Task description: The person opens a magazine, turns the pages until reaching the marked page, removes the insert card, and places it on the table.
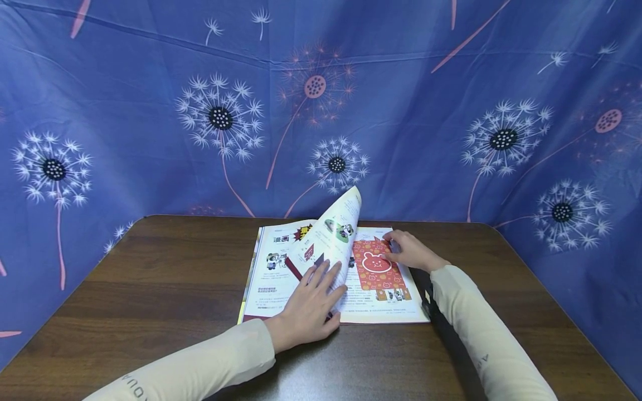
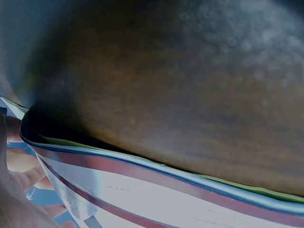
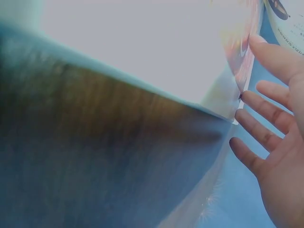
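An open magazine (image 1: 266, 278) with printed pictures lies on the wooden table, one page (image 1: 346, 206) lifted and curling over to the left. My left hand (image 1: 308, 309) rests on that curled page near the fold, fingers spread and fairly straight. On the right-hand page lies a red paper envelope (image 1: 368, 281) patterned with small figures and a large bear face. My right hand (image 1: 412, 250) touches the envelope's upper right part, thumb over its face. In the right wrist view, the fingers (image 3: 270, 114) are extended beside the envelope and the page edge.
The brown wooden table (image 1: 165, 278) extends to both sides of the magazine. Behind it hangs a blue cloth (image 1: 411, 139) with dandelion prints. A dark strip, partly under the right sleeve (image 1: 466, 317), lies along the magazine's right side.
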`<state>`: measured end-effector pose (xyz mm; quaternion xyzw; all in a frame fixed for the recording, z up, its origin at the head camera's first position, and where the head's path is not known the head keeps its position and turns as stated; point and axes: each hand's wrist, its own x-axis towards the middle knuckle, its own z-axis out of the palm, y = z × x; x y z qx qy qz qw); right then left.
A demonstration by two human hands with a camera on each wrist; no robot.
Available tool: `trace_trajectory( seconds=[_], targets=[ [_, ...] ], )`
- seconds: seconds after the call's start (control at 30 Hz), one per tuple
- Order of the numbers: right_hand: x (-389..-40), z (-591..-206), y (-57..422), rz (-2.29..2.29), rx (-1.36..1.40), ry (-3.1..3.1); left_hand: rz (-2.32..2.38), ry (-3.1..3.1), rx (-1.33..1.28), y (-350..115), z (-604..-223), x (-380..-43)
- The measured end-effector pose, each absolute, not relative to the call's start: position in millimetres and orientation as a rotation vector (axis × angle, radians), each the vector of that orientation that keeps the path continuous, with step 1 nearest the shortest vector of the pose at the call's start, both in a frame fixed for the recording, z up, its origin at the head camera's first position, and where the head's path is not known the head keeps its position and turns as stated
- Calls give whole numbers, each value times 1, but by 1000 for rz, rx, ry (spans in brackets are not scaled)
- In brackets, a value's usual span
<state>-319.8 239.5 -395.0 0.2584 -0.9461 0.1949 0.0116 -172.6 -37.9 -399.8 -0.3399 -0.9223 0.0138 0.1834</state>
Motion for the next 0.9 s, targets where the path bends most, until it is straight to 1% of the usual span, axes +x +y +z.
trace_trajectory(
  seconds=[0.53, 0.9],
  targets=[
    [-328, -394, 235, 604, 766, -3013, 96, -2581, -984, -40, -397, -173],
    [-326, -387, 230, 616, 719, -3075, 91, -2731, -960, -41, -395, -171]
  ],
)
